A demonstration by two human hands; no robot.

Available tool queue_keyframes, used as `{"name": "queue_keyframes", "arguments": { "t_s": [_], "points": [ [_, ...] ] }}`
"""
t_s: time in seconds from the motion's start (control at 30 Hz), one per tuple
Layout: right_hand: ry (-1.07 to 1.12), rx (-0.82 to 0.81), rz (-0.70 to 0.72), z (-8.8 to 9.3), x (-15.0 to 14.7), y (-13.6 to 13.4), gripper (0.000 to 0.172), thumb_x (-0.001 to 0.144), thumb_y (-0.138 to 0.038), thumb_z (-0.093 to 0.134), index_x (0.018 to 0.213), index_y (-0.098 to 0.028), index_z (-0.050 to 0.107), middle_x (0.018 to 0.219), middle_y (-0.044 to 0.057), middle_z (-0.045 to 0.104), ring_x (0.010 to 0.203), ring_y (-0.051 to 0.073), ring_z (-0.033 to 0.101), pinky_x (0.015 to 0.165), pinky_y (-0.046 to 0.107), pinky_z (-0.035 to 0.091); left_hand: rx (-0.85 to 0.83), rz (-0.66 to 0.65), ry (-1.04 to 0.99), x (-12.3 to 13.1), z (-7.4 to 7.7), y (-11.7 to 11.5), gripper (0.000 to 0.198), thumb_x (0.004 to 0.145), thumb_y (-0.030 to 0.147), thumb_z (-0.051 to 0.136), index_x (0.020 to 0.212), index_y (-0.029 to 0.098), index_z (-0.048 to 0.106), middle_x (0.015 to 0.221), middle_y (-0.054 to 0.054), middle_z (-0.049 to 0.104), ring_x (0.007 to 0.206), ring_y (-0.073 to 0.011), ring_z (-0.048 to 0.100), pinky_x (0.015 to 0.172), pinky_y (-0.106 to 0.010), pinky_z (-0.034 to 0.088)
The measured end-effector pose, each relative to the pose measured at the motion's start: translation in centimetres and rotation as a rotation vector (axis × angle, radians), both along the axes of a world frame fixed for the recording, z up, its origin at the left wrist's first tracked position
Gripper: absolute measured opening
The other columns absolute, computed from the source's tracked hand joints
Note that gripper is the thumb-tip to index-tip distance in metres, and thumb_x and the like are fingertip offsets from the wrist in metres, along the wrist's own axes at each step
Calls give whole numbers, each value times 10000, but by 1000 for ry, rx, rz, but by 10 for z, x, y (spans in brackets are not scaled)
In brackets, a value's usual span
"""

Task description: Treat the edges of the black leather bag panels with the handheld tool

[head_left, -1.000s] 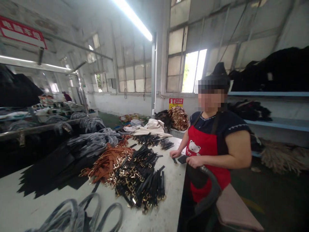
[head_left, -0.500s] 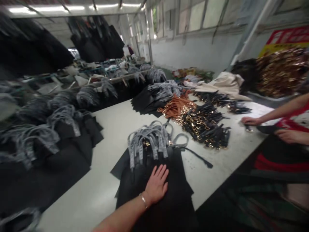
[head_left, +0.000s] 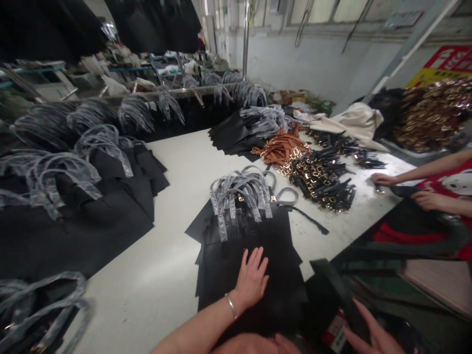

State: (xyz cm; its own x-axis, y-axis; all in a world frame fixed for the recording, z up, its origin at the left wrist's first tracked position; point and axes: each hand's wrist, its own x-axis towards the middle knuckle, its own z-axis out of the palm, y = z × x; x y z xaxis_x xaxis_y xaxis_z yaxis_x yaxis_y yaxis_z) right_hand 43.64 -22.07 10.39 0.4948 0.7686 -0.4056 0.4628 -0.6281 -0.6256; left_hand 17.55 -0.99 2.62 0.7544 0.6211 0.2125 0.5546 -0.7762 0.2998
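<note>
My left hand (head_left: 251, 280), with a metal bangle at the wrist, lies flat with spread fingers on a stack of black bag panels (head_left: 250, 255). Grey-wrapped handles (head_left: 239, 196) fan out over the far end of that stack. At the bottom right edge, my right hand (head_left: 368, 334) is partly cut off by the frame. It is next to a stiff black piece (head_left: 326, 290) with a small white and red label, and I cannot tell whether it grips that piece.
A white table (head_left: 147, 255) carries more black bags with grey handles (head_left: 92, 191), tan straps (head_left: 282, 147) and black straps with gold buckles (head_left: 320, 182). A co-worker's hands (head_left: 383, 179) work at the table's right edge. Gold-coloured hardware (head_left: 435, 115) is heaped behind.
The view has swung slightly. My left hand has shifted a little down the stack, and my right hand and the black labelled piece have come in at the bottom right.
</note>
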Motion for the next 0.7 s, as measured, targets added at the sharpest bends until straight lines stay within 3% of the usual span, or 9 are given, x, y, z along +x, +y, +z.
{"name": "queue_keyframes", "arguments": {
  "t_s": [0.1,0.2,0.3,0.37,0.43,0.57,0.7],
  "points": [
    [86,54,135,8,-28,53,865,804,-604,528,1512,-181,267,1340,87,613,1271,295,529,1048,356,447,51,1,37,-21,-14,-12,536,948,401,478,1443,225,377,1568,-149,251,1452,-298,219,1168,-545,203],
    [151,25,267,18,-56,88,822,838,-550,523,1524,-186,256,1296,89,640,1204,283,584,1004,351,469,97,-70,50,-31,-24,-16,542,974,424,415,1469,219,333,1521,-164,343,1431,-303,274,1162,-548,203],
    [194,-43,297,17,-75,106,773,855,-521,511,1514,-188,282,1011,54,726,871,241,699,777,326,552,107,-88,54,-32,-26,-14,538,988,438,367,1469,200,333,1486,-172,396,1409,-319,314,1153,-563,201],
    [233,-72,261,11,-83,116,749,867,-502,501,1513,-203,268,842,4,699,602,170,646,581,278,522,102,-95,53,-32,-23,-13,533,991,435,357,1463,190,342,1476,-173,411,1400,-324,328,1148,-566,206],
    [267,-61,210,6,-88,131,738,866,-493,506,1506,-217,264,830,-13,674,487,117,563,485,242,464,91,-108,52,-32,-20,-11,532,990,432,359,1460,184,346,1473,-172,417,1396,-325,334,1147,-568,207],
    [223,-31,162,9,-98,165,730,859,-477,521,1498,-223,277,847,-3,676,469,101,545,455,225,440,58,-112,44,-32,-16,-10,536,985,423,374,1458,172,345,1480,-175,409,1402,-323,326,1157,-571,194],
    [204,-55,245,24,-105,168,750,842,-452,546,1511,-247,276,900,-1,698,493,112,561,461,232,456,59,-129,-11,-32,-23,-12,508,990,393,384,1423,128,391,1465,-168,431,1393,-292,351,1178,-468,234]
  ]
}}
